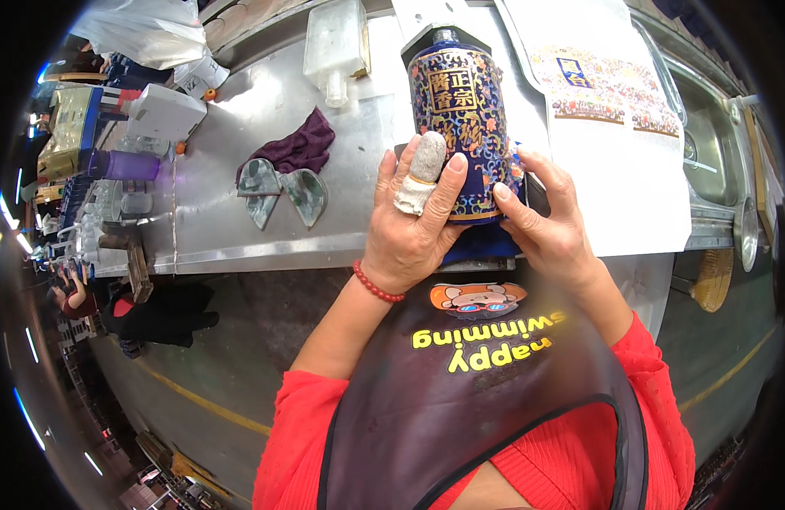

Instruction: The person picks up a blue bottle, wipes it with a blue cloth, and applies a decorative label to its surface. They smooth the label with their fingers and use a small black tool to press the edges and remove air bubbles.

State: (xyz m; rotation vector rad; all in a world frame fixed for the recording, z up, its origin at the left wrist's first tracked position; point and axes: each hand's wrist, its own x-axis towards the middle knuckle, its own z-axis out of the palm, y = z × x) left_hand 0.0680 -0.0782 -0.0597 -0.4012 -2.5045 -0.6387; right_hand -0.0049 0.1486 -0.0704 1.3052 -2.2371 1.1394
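A dark blue bottle (pixel 460 93) with gold characters and a colourful floral pattern lies before me, its neck pointing away. It rests on a dark support that my hands partly hide. My left hand (pixel 414 217) presses along the bottle's left side, thumb and fingers on the surface. One finger wears a grey fingertip cover (pixel 426 161) with a white cuff. My right hand (pixel 550 212) grips the lower right edge between thumb and fingers. To the right is a white sheet (pixel 618 187) printed with a similar floral pattern.
On the metal table (pixel 214 217) at left lie a purple cloth (pixel 303 144) and marbled green scraper pieces (pixel 282 191). Beyond them lies a frosted clear bottle (pixel 335 51). A sink (pixel 711 161) is at far right. Purple and clear containers (pixel 125 166) stand far left, near another person (pixel 76 293).
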